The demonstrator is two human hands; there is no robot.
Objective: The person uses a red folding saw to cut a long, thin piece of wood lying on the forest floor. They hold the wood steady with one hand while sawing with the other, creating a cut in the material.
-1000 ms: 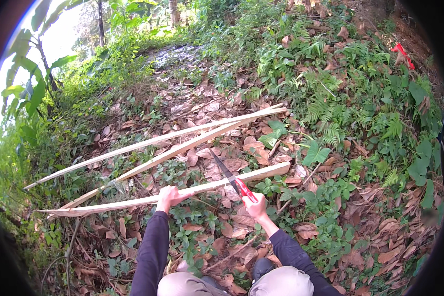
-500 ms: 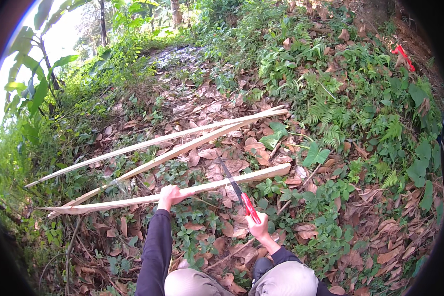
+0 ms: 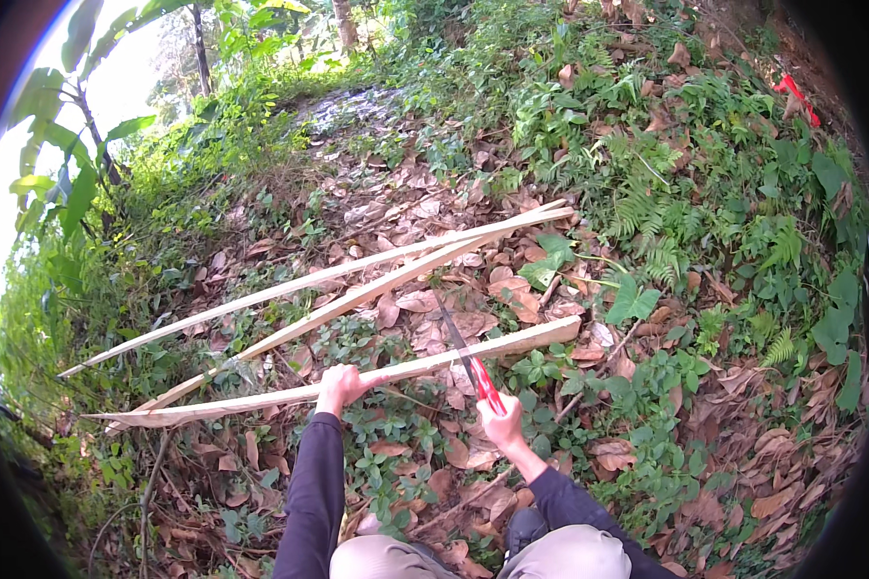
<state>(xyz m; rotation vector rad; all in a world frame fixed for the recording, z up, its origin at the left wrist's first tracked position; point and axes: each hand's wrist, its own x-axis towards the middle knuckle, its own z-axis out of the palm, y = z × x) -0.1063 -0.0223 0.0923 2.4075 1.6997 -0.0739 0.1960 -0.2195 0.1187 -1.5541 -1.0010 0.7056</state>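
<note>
Three long pale split wooden strips lie on leaf-covered ground. My left hand (image 3: 340, 386) presses down on the nearest strip (image 3: 425, 367) near its middle. My right hand (image 3: 504, 425) grips the red handle of a hand saw (image 3: 463, 352). The saw's thin dark blade crosses the nearest strip a little right of my left hand, its tip pointing away from me. Two more strips (image 3: 357, 275) lie farther off, angled and meeting at their right ends.
Dry brown leaves and low green plants cover the sloping ground. Ferns and bushes (image 3: 705, 193) grow at the right, broad-leaved shrubs (image 3: 58, 183) at the left. A red object (image 3: 794, 95) lies at the upper right. My knees (image 3: 473, 555) show at the bottom edge.
My right hand and the saw moved: pulled back toward me half a second ago, now pushed forward again, the blade still across the nearest strip. My left hand stays on the strip.
</note>
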